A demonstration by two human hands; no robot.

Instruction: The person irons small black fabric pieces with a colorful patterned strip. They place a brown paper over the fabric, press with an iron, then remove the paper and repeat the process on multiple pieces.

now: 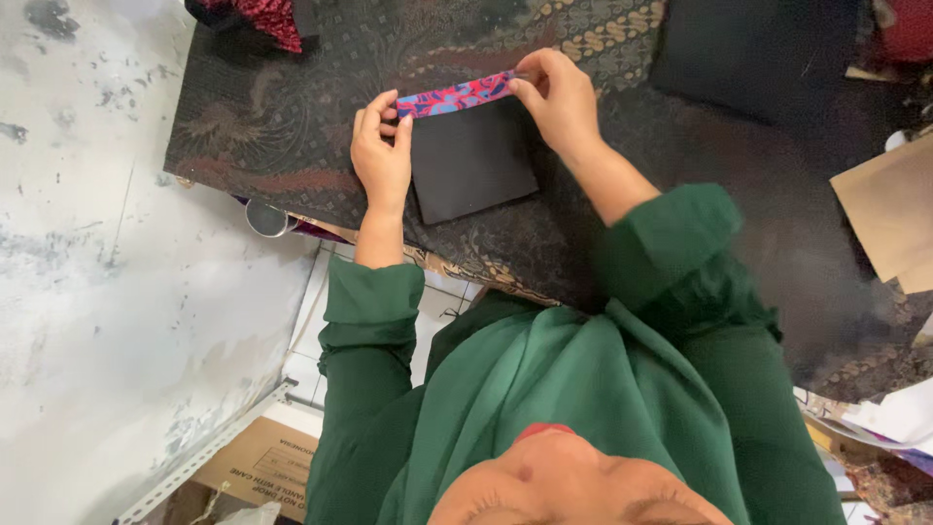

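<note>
Black square (473,163): I saw it lying flat on the table (292,126), on the dark patterned cloth.
Patterned strip (457,96): pink and blue, it ran along the square's far edge.
Left hand (381,156): its fingers were pinched on the strip's left end.
Right hand (559,97): its fingers were pinched on the strip's right end.
Cardboard box (258,467): brown, printed label, on the floor below the square.
Brown card (889,214): far right of the square.

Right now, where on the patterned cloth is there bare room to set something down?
Free cloth lies left of the left hand, toward the red fabric bundle, and between the right hand and the flat black panel. It is crowded at the black square board with its pink patterned strip.
</note>
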